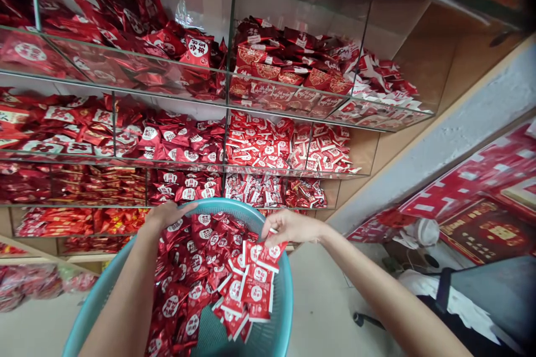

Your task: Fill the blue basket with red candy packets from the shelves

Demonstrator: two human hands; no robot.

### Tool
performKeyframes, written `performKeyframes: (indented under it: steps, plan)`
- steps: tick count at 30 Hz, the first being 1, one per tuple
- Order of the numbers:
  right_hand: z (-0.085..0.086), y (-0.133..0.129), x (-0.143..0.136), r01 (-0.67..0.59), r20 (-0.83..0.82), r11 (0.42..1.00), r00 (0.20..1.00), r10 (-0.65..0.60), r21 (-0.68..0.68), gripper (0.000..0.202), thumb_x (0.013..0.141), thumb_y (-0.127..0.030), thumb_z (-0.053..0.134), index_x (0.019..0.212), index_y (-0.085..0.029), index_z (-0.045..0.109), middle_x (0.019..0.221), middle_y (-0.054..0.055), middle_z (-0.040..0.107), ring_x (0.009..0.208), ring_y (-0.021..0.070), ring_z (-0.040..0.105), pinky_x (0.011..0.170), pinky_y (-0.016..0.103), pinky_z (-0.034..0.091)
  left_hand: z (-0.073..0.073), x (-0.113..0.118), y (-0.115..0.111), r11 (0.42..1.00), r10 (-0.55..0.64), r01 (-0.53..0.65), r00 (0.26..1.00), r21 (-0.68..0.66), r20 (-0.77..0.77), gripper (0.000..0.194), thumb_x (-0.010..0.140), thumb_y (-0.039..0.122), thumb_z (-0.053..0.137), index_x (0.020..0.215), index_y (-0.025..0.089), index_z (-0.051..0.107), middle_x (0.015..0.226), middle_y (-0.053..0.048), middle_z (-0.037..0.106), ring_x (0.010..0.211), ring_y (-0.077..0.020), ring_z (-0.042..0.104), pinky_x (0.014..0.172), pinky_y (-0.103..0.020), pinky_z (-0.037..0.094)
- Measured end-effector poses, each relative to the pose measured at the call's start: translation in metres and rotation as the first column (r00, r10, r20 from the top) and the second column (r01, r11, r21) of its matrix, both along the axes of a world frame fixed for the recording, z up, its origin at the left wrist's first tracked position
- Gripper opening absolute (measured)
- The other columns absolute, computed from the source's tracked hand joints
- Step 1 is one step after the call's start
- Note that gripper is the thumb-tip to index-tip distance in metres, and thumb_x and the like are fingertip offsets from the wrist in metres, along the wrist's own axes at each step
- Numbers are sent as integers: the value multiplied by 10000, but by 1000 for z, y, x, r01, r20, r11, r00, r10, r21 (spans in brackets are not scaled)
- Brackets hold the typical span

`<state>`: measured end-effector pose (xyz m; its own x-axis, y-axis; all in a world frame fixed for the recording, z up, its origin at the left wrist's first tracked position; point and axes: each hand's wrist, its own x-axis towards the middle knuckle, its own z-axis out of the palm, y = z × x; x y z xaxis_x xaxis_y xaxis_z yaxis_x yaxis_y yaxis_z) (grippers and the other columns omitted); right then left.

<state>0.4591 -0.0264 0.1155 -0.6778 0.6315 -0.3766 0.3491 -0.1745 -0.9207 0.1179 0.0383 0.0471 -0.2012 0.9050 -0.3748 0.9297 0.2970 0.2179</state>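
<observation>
A turquoise plastic basket [286,290] is below me, holding many red packets with white round labels [196,262]. My left hand [163,216] grips its far rim at the left, the thumb lying along the edge and the other fingers mostly hidden. Over the basket's right side, my right hand [287,228] is closed in a pinch on small red-and-white packets [272,254]. More packets of this lighter kind [251,290] lie just beneath, heaped against the right wall. Part of the basket's ribbed bottom shows at the front.
Glass-fronted shelves [167,81] divided into bins of red packets rise ahead. Bagged packets [33,284] lie at lower left. To the right are a grey chair [494,295], a chair caster [359,319] and red printed boxes [494,228]. Pale floor [318,301] shows beside the basket.
</observation>
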Motion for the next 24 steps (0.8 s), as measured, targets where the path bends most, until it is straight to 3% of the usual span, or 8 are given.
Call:
performKeyframes:
  steps: [5, 8, 12, 16, 21, 24]
  plan:
    - [-26, -9, -1, -55, 69, 998, 996, 56, -22, 404, 512, -414, 776, 781, -137, 657, 671, -28, 610, 588, 57, 519, 571, 190, 402, -2, -1, 1, 1000, -4, 4, 1000, -19, 5, 976, 520, 878, 265, 919, 82, 664, 1050, -237, 647, 931, -377, 612, 734, -395, 468]
    - [-31, -12, 0, -70, 164, 998, 984, 70, -4, 431, 498, -432, 779, 774, -126, 653, 632, -39, 584, 542, 50, 478, 517, 180, 364, -3, -2, 2, 1000, -3, 3, 1000, -8, 11, 973, 519, 873, 284, 925, 76, 665, 1058, -248, 640, 948, -385, 604, 744, -399, 466]
    - [-33, -13, -1, -150, 355, 977, 931, 88, 150, 393, 501, -375, 796, 783, -138, 658, 592, -61, 543, 494, 34, 401, 429, 159, 272, -3, -2, 2, 1000, 4, -4, 1000, -2, -13, 995, 521, 869, 294, 980, 58, 643, 1103, -258, 615, 981, -395, 586, 761, -411, 463]
    - [-32, -13, -1, -226, 450, 956, 885, 121, 188, 387, 527, -357, 788, 830, -154, 656, 594, -62, 536, 500, 41, 437, 426, 151, 286, -3, -1, 2, 1000, -1, 1, 999, -7, -32, 998, 518, 877, 277, 961, 65, 650, 1075, -251, 631, 966, -390, 594, 754, -410, 465]
    - [-19, -8, 13, -226, 376, 969, 910, 174, 97, 505, 510, -385, 786, 933, -160, 629, 739, -19, 614, 576, 68, 520, 494, 171, 398, -2, -1, 0, 1000, -2, 2, 999, -1, -33, 1011, 494, 898, 255, 926, 77, 657, 1008, -233, 662, 919, -379, 614, 726, -401, 472]
    - [-10, 0, 21, -117, 227, 989, 969, 94, 90, 504, 549, -382, 767, 967, -149, 607, 749, -3, 622, 628, 87, 552, 580, 210, 447, -2, -1, 0, 1000, -7, 7, 1000, -8, -19, 997, 487, 902, 254, 893, 88, 663, 981, -223, 672, 910, -377, 618, 727, -401, 470]
